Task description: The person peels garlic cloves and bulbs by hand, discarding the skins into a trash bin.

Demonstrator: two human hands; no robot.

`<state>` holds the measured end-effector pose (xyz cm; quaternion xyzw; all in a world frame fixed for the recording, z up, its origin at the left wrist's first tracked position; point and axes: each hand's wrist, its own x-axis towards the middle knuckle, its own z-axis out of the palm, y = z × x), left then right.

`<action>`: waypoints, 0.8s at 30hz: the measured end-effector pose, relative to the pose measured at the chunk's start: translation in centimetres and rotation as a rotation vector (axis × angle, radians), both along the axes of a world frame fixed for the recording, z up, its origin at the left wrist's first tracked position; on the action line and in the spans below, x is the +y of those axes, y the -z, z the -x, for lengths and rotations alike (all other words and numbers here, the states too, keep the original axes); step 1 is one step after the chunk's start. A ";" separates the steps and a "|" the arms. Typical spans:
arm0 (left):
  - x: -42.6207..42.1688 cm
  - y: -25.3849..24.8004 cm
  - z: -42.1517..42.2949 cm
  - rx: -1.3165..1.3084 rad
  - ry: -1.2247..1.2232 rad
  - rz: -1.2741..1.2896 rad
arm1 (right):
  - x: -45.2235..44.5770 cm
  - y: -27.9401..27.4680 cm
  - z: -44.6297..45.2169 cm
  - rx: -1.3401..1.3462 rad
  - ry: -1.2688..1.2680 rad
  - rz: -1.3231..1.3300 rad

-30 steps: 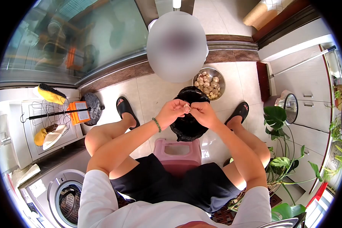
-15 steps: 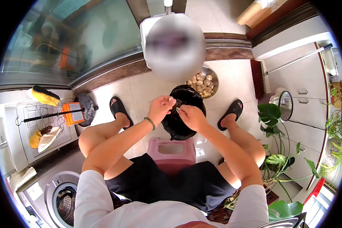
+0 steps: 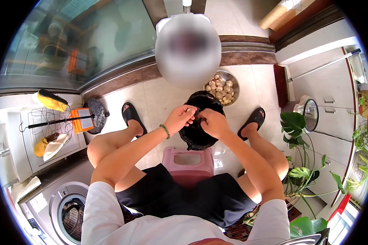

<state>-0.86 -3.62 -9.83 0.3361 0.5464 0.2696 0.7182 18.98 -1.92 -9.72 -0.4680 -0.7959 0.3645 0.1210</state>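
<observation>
Both my hands are close together over a bin lined with a black plastic bag. My left hand, with a green beaded bracelet at the wrist, pinches a small pale garlic clove at its fingertips. Just to the right, my right hand has its fingers pinched together above the bag; what they hold, if anything, is too small to make out. Beyond the bin, a metal bowl on the floor contains garlic bulbs and cloves.
A pink plastic stool stands between my legs, near the bin. On the left are a wire rack with shoes and a washing machine. On the right are a broom, cabinets and a leafy plant.
The view has shifted slightly, moving the scene a little rightward. My hands stay over the bin, fingers closer together. The white piece seen at my right fingertips is no longer visible.
</observation>
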 end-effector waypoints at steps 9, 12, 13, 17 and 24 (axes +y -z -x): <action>-0.6 0.6 -0.3 -0.015 0.115 -0.063 | 0.4 -0.8 0.8 0.377 0.185 0.261; -0.5 0.2 -0.6 -0.077 0.144 -0.149 | 0.5 0.0 0.6 0.516 0.145 0.320; -0.5 0.2 -0.7 -0.049 0.185 -0.194 | 0.5 0.5 0.5 0.544 0.115 0.316; -0.7 0.7 -0.6 -0.071 0.238 -0.244 | 0.6 1.4 0.2 0.634 0.181 0.445; -0.4 -1.2 -1.0 -0.354 0.166 0.007 | 1.4 0.7 -0.5 0.695 0.026 0.345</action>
